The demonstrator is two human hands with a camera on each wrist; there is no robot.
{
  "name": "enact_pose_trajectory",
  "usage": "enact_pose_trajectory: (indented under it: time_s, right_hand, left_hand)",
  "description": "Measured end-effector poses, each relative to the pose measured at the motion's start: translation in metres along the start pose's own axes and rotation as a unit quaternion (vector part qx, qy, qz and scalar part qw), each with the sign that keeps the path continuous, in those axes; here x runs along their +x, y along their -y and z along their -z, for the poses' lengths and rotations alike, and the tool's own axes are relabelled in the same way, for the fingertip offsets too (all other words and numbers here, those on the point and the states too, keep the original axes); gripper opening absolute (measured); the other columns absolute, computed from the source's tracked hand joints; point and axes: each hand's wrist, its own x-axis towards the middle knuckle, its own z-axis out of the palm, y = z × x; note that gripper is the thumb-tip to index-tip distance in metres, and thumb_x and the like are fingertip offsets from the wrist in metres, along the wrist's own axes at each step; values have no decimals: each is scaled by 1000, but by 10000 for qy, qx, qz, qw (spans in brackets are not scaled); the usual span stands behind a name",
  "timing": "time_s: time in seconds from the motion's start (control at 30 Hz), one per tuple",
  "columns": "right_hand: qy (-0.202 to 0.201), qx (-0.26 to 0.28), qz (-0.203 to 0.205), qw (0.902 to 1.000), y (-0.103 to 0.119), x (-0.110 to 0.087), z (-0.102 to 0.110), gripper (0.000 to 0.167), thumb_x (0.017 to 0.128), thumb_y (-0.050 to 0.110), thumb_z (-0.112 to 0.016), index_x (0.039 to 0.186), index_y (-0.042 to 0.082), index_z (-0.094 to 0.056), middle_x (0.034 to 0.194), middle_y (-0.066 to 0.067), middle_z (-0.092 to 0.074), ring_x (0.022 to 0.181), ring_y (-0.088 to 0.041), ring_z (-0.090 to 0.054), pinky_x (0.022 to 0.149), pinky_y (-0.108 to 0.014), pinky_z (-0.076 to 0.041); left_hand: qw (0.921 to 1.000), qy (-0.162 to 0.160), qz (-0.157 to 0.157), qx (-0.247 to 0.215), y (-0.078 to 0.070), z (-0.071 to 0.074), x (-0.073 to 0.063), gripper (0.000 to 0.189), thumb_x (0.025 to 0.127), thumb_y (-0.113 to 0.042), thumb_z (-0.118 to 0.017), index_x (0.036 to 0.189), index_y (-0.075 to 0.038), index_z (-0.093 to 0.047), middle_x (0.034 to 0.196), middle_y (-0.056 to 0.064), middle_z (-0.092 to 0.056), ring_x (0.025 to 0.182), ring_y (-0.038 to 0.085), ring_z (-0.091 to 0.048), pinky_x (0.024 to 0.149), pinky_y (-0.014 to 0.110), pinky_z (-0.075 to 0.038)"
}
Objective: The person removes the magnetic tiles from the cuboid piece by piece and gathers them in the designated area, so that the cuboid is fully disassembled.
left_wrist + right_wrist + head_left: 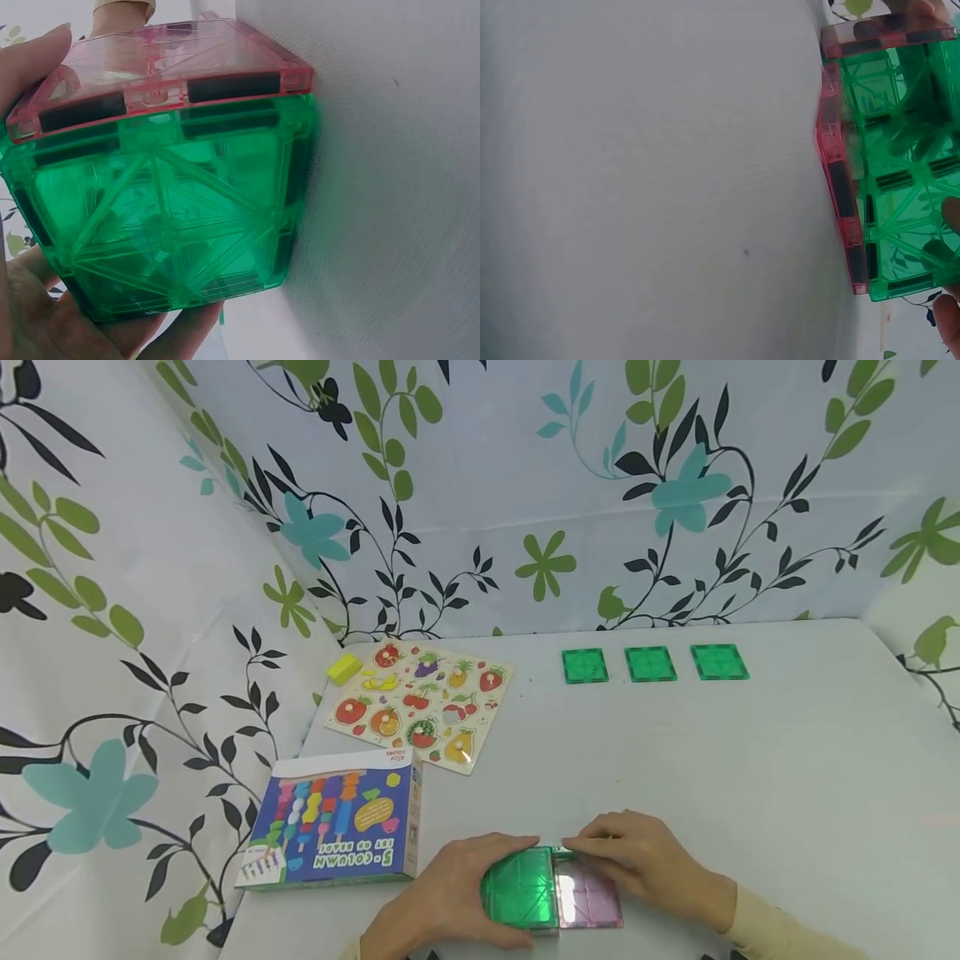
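My left hand [450, 893] grips a box built of green magnetic tiles [521, 889], thumb at its near side and fingers at the far side. A pink magnetic tile [588, 897] lies against the box's right side in the head view. My right hand [652, 864] pinches a green magnetic tile [561, 852] at the far edge of the pink one. In the left wrist view, a green face [161, 217] meets a pink tile [187, 60] along one edge. The right wrist view shows green panels [911, 214] beside pink tile edges [840, 187].
Three green tiles [585, 666] lie in a row at the back of the white table [787, 777]. To the left are a blue bead-set box [337, 818], a fruit puzzle board [420, 702] and a yellow block [344, 669]. Patterned cloth [465, 527] hangs behind.
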Motion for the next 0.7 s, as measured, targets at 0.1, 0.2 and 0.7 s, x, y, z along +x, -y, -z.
enact_pose_trajectory:
  time_s: [0.1,0.2,0.7]
  right_hand:
    - [-103,-207,134,9996,-1,0,-2,27,106,25,-56,124,17,-74,104,10,-71,83,-1,-60,74,-10,-47]
    - [-185,-347,233,9990,-1,0,-3,29,107,26,-53,125,18,-74,103,11,-71,81,-1,-59,72,-9,-45]
    - [-444,-196,-96,9988,-1,0,-2,24,104,25,-60,119,15,-76,96,9,-72,79,0,-61,71,-11,-46]
  left_hand:
    - [10000,3,22,7,0,0,-1,90,73,-60,-86,150,-33,-49,139,-18,-63,119,1,-62,98,27,-55]
    - [10000,20,71,-1,-1,0,-1,89,73,-58,-87,150,-33,-49,139,-18,-63,120,1,-62,98,28,-56]
    - [9999,53,53,86,-1,0,-1,89,74,-61,-85,150,-33,-49,139,-18,-62,120,2,-62,99,29,-55]
